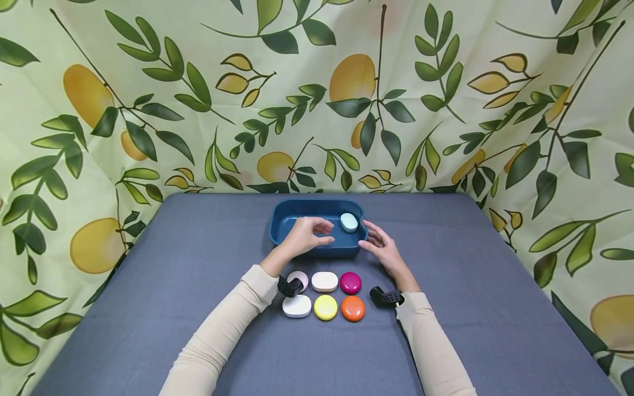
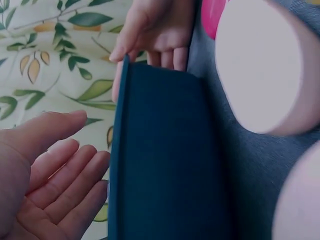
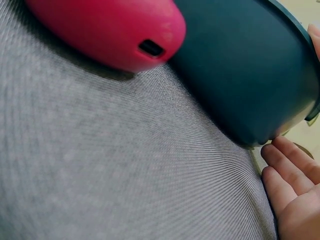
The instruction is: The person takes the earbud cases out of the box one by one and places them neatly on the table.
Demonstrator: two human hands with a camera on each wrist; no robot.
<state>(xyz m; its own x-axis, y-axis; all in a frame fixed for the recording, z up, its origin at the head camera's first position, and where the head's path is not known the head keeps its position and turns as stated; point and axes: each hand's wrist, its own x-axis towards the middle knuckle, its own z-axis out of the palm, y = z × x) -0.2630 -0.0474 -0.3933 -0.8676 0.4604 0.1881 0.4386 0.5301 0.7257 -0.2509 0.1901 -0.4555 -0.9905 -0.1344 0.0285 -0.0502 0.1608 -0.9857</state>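
A blue rectangular bin stands at the middle back of the table, with one pale mint rounded case inside near its right end. My left hand hovers over the bin, thumb and fingers apart, holding nothing. At the bin's right end, my right hand touches the outside with fairly straight fingers; its thumb lies near the rim. In front of the bin sit a magenta round case with a small dark slot, a cream oval, a pale pink round, a white oval, yellow and orange cases.
The table wears a grey-blue cloth. Behind it and at both sides hangs a curtain printed with leaves and fruit. A black camera mount sits on the left wrist and another black mount on the right.
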